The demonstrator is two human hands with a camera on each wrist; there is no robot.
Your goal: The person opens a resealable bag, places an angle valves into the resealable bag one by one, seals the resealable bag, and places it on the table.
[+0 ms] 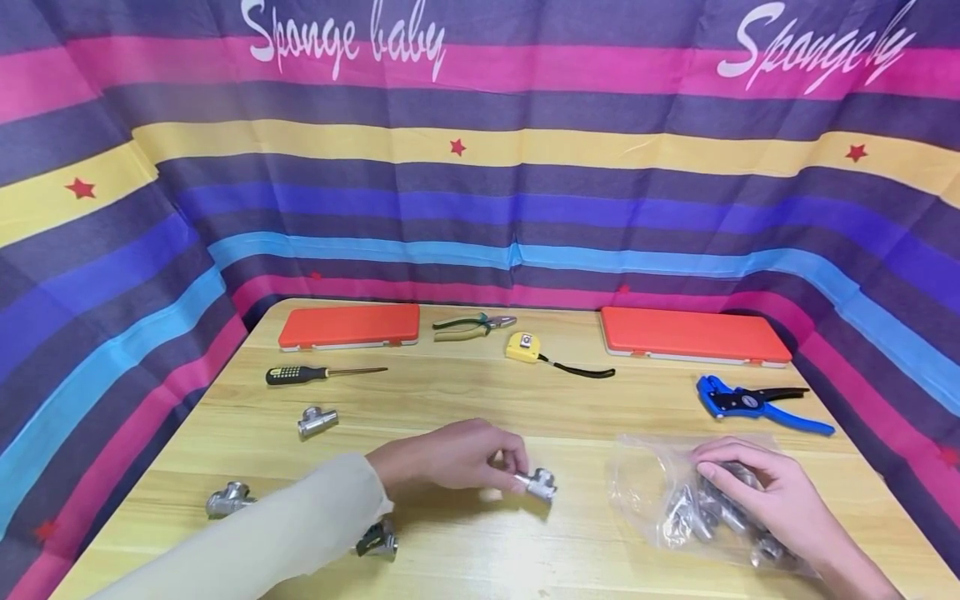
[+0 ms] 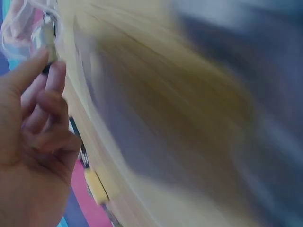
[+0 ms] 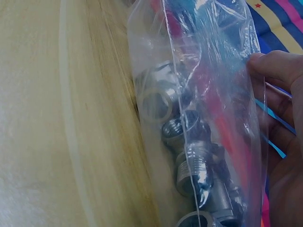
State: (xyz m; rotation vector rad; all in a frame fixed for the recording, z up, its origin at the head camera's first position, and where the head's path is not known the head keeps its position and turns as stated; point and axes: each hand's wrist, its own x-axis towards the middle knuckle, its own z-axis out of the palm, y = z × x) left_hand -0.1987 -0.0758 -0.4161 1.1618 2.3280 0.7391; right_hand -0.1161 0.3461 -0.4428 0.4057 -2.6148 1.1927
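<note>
My left hand [image 1: 468, 454] pinches a small silver metal pipe fitting [image 1: 542, 485] between thumb and fingertips over the middle of the table. In the left wrist view the same fitting [image 2: 45, 40] shows at the fingertips, partly hidden by them. At the right, my right hand [image 1: 780, 500] holds a clear plastic bag [image 1: 637, 483], its thumb and fingers on the bag's edge in the right wrist view. Several metal fittings [image 3: 194, 170] lie inside that bag. Three more pieces lie at the left: a tee-shaped fitting [image 1: 317, 421], another fitting [image 1: 228, 500], and one with a dark part [image 1: 378, 542].
Farther back lie a screwdriver [image 1: 300, 375], pliers [image 1: 472, 327], a yellow tape measure [image 1: 522, 347] and a blue wire stripper [image 1: 750, 404]. Two red cases [image 1: 348, 325] stand along the back edge. A striped curtain [image 1: 480, 192] surrounds the wooden table [image 1: 480, 400].
</note>
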